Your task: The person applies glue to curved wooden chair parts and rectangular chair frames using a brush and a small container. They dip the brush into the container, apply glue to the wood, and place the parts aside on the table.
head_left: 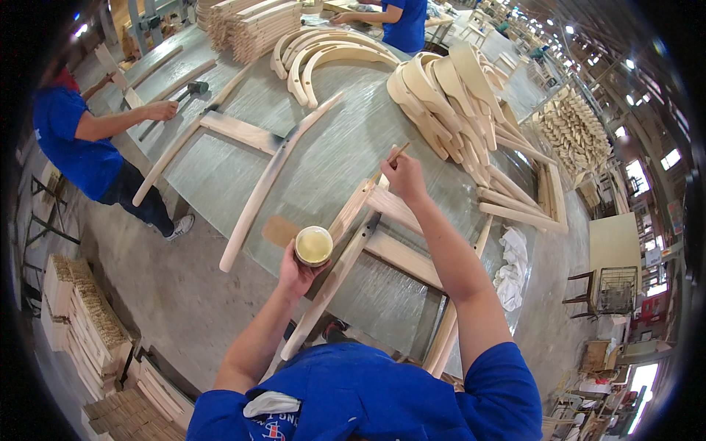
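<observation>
My left hand (296, 275) is wrapped round a small round tub (314, 246) of pale yellow liquid, perhaps glue. Pinched in my right hand (403, 176) is a thin wooden stick (401, 151); its lower end points down at the joint of a wooden chair frame (401, 255). Whether that end carries bristles is too small to tell. The frame, with pale rails between long legs, lies on the table in front of me, beneath my right forearm. Dark patches mark some of its joints. A flat brown piece (279, 231) shows beside the tub.
Another H-shaped frame (246, 134) lies to the left. Curved parts (327, 55) and stacked bent backs (441, 95) stand farther off. A white cloth (511, 268) lies on the right. A co-worker (77, 143) grips a mallet (193, 90) at the left; another person (404, 22) stands across the table.
</observation>
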`<state>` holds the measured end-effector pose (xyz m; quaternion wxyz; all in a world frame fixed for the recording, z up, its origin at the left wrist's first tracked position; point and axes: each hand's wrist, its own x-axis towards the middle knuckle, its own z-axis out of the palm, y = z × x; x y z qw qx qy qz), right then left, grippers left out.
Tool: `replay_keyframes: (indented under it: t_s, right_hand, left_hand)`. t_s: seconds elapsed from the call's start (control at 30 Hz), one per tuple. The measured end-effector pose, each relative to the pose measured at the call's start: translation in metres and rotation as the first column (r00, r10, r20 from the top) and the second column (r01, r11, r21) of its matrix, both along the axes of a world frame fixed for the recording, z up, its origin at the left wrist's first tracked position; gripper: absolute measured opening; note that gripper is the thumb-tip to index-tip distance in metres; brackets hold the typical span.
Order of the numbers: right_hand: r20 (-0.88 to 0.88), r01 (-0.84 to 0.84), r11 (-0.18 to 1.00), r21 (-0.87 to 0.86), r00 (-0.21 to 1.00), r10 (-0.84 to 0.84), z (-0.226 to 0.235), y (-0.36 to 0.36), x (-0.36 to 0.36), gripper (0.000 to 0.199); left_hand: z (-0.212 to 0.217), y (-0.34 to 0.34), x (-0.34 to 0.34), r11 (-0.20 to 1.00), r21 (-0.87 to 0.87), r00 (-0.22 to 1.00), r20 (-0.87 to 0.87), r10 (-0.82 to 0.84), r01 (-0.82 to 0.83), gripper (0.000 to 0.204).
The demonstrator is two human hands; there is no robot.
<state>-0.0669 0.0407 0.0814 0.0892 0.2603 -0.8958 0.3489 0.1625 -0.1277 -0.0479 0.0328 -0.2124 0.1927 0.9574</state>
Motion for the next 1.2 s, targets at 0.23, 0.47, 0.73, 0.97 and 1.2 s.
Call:
replay_keyframes:
  t_s: [0.23, 0.47, 0.73, 0.97, 1.2]
  right_hand:
    - [0.054, -0.020, 0.997, 0.074, 0.998, 0.016, -0.016, 0.000, -0.008, 0.022]
    - [0.016, -0.141, 0.982, 0.124, 0.990, 0.140, -0.022, -0.008, -0.015, 0.018]
    - [0.085, -0.080, 0.993, 0.092, 0.994, 0.072, -0.009, 0.001, -0.012, 0.021]
    - [0.141, -0.182, 0.982, 0.051, 0.975, 0.173, -0.007, -0.002, 0.002, 0.020]
    - [0.115, -0.169, 0.982, 0.080, 0.981, 0.159, -0.016, -0.006, 0.002, 0.020]
  left_hand:
    - [0.009, 0.003, 0.000, 1.000, -0.012, 1.000, 0.029, 0.002, -0.001, 0.050]
    - [0.012, 0.002, 0.002, 1.000, -0.011, 0.999, 0.031, 0.013, -0.012, 0.050]
    - [0.013, 0.005, 0.001, 0.999, -0.040, 0.999, 0.032, 0.000, 0.002, 0.051]
    - [0.013, 0.004, 0.001, 0.997, -0.071, 1.000, 0.025, -0.014, 0.016, 0.051]
    - [0.014, 0.004, 0.004, 0.997, -0.083, 1.000, 0.010, 0.005, -0.004, 0.050]
